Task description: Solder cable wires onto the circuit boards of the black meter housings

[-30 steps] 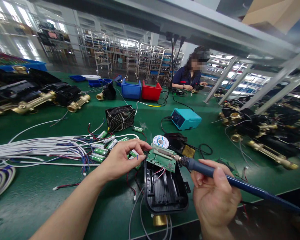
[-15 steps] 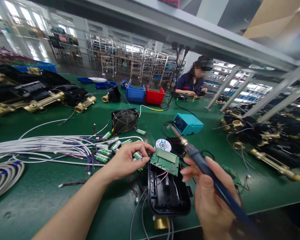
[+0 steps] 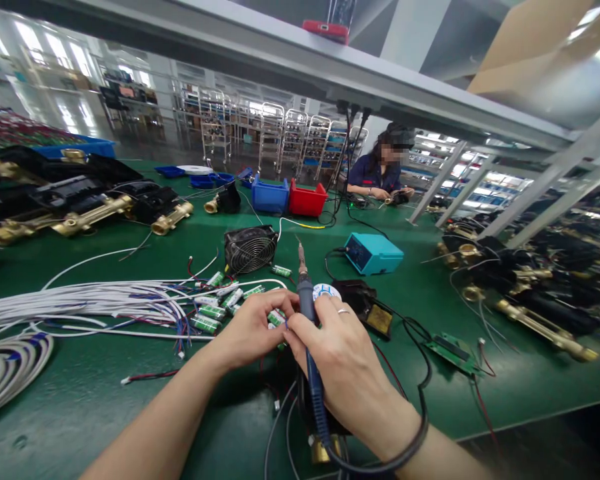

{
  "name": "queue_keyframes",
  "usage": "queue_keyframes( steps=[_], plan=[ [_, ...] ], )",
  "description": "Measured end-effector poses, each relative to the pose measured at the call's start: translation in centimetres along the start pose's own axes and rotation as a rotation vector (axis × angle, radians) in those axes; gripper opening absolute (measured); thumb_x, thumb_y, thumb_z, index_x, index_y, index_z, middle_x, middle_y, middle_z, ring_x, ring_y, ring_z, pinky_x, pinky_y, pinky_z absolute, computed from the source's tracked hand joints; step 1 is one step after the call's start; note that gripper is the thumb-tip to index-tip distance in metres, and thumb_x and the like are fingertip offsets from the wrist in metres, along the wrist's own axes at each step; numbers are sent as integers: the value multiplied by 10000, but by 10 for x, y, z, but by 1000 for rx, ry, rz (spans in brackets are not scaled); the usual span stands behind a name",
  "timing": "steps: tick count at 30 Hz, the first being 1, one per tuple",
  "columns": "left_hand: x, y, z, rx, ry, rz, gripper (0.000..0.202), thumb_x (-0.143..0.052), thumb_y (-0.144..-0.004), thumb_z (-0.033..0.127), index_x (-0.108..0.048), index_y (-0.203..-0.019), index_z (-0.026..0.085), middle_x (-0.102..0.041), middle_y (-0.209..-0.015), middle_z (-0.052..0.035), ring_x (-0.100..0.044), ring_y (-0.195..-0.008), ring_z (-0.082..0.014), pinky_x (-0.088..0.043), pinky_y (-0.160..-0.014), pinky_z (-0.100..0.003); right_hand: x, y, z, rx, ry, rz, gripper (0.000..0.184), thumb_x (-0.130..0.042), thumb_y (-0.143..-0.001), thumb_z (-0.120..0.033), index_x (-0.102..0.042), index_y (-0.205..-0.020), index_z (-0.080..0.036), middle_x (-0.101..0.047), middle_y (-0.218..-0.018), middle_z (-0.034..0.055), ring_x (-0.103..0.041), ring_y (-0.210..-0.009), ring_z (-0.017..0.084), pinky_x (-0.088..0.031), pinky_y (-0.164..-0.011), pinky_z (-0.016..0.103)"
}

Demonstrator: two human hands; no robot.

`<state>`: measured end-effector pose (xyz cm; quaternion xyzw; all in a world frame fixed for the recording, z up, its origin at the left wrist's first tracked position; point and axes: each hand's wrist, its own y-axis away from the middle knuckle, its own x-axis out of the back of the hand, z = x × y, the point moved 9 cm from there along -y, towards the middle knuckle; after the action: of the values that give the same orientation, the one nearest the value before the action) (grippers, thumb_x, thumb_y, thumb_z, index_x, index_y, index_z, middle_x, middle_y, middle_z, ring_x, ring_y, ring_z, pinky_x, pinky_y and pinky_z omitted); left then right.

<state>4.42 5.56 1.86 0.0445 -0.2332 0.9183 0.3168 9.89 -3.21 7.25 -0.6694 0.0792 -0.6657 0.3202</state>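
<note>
My right hand [image 3: 343, 347] holds a blue-handled soldering iron [image 3: 306, 297], its metal tip pointing up and away from me. The right fingertips meet those of my left hand [image 3: 253, 327], which pinches a thin wire, mostly covered by the fingers. Beneath my hands is a black housing [image 3: 305, 403] with a brass fitting [image 3: 321, 451] at its near end. The green circuit board on that housing is hidden by my right hand. A solder spool [image 3: 324, 291] lies just beyond my fingers. Green-and-white batteries [image 3: 211, 312] lie left of them.
A small fan [image 3: 251, 250] and a turquoise soldering station [image 3: 374, 253] stand farther back. Right of me lie a sponge tray [image 3: 379, 320] and another circuit board [image 3: 453, 352]. White cables [image 3: 105, 300] spread leftward. Brass-and-black assemblies [image 3: 545, 327] line the right side. A co-worker [image 3: 377, 167] sits opposite.
My right hand has moved left and inward to meet the left fingers, now covering the circuit board. The soldering iron has swung more upright. My left hand stays nearly in place.
</note>
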Motion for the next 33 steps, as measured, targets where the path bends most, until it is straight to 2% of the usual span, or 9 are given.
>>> queue_keyframes(
  steps=[4,9,14,20,24,29,31,33],
  plan=[
    [0,0,-3,14,14,2,102,-639,-726,125,-613,-648,185,-767,-958,-72,-686,-915,-222,-466,-843,-330,-4,4,6,-13,12,-13,92,-627,-899,-132,-684,-901,-204,-603,-864,84,-583,-810,255,-485,-701,354],
    [0,0,-8,75,108,-43,16,-706,-748,185,-700,-737,174,-781,-984,-79,-703,-953,-226,-497,-885,-342,-6,7,24,-81,-93,-51,152,-547,-964,-199,-686,-902,-197,-594,-877,88,-592,-785,238,-493,-687,346],
    [0,0,-12,144,186,-83,120,-732,-784,268,-727,-727,163,-781,-988,-91,-701,-914,-229,-520,-820,-342,-10,9,35,-122,-203,-80,181,-514,-976,-180,-673,-890,-197,-596,-907,86,-598,-820,223,-510,-713,336],
    [1,-1,-17,173,230,-44,112,-779,-752,265,-751,-702,169,-790,-920,-76,-690,-869,-217,-509,-830,-352,-8,9,38,-163,-240,-47,138,-556,-949,-175,-651,-853,-205,-607,-894,69,-600,-815,206,-522,-721,317],
    [0,-1,-20,185,246,-17,106,-795,-730,253,-750,-691,165,-790,-896,-79,-692,-860,-222,-507,-833,-354,-12,9,36,-174,-173,-66,128,-567,-938,-166,-666,-863,-199,-610,-893,79,-601,-808,217,-522,-717,334],
    [0,-1,-21,176,247,14,135,-770,-739,266,-713,-670,164,-775,-868,-74,-677,-851,-220,-500,-811,-349,-9,10,34,-160,-61,-44,125,-567,-939,-184,-680,-887,-193,-602,-862,84,-597,-792,237,-521,-696,361],
    [0,0,-20,165,240,19,137,-764,-744,265,-704,-669,166,-772,-880,-74,-675,-874,-225,-496,-820,-353,-5,11,35,-153,-122,-24,144,-547,-961,-196,-680,-906,-194,-614,-880,82,-611,-804,223,-529,-703,346],
    [1,0,-18,151,229,18,119,-765,-743,247,-704,-677,169,-771,-897,-75,-676,-909,-233,-492,-849,-364,6,14,40,-155,-228,54,166,-515,-984,-203,-678,-951,-199,-630,-889,73,-631,-809,204,-537,-703,327]
  ],
)
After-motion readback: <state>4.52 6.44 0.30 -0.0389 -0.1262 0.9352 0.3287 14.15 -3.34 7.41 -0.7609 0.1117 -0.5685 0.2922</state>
